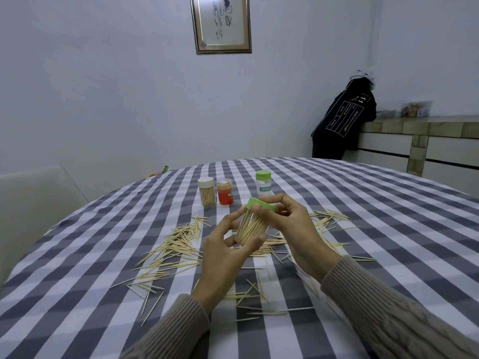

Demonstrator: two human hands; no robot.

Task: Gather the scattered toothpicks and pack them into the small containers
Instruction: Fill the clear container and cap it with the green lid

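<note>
My left hand (228,251) comes up from the lower middle of the frame, palm turned toward me, thumb and fingers curled around the lower part of a clear container (250,229) packed with toothpicks. My right hand (290,224) reaches in from the lower right, fingers bent over the container's green lid (260,204), pinching it at the top. The container sits in mid-air at the centre of the picture, above the checked tablecloth (363,229). Its long axis leans, base toward me and to the left, lid up and to the right. My fingers cover much of the lid and the base, so I cannot tell whether the lid is seated. Loose toothpicks (178,244) lie scattered on the cloth around and beneath my hands. Three more containers stand beyond: one with a white cap (206,191), an orange one (225,191), a green-capped one (263,183).
</note>
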